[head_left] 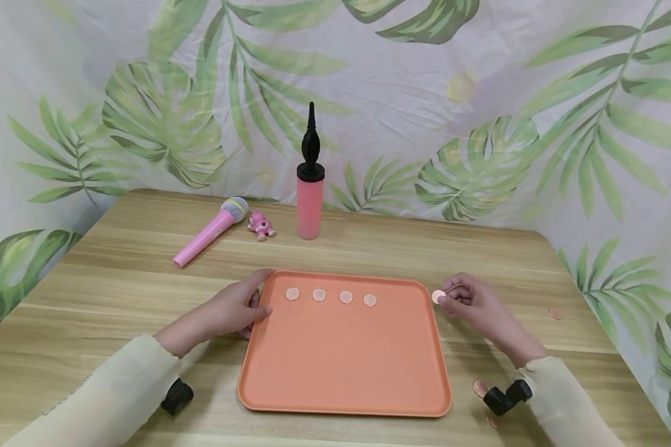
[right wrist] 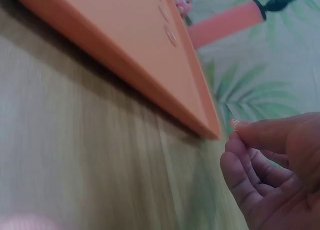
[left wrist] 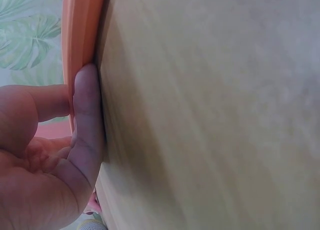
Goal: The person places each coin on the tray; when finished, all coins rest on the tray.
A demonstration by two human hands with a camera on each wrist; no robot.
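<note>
An orange tray lies on the wooden table. My left hand grips its left edge near the far corner; in the left wrist view, the thumb and fingers pinch the tray's rim from both sides. Several copper-coloured coins form a row along the tray's far side. Just outside the tray's far right corner, my right hand pinches another coin between thumb and fingertips. The right wrist view shows only a sliver of that coin, the rest being hidden by the fingers.
Behind the tray stand a pink balloon pump, a small pink bear figure and a pink toy microphone lying aslant. More coins lie right of the tray: one far right, others by the right wrist's black camera.
</note>
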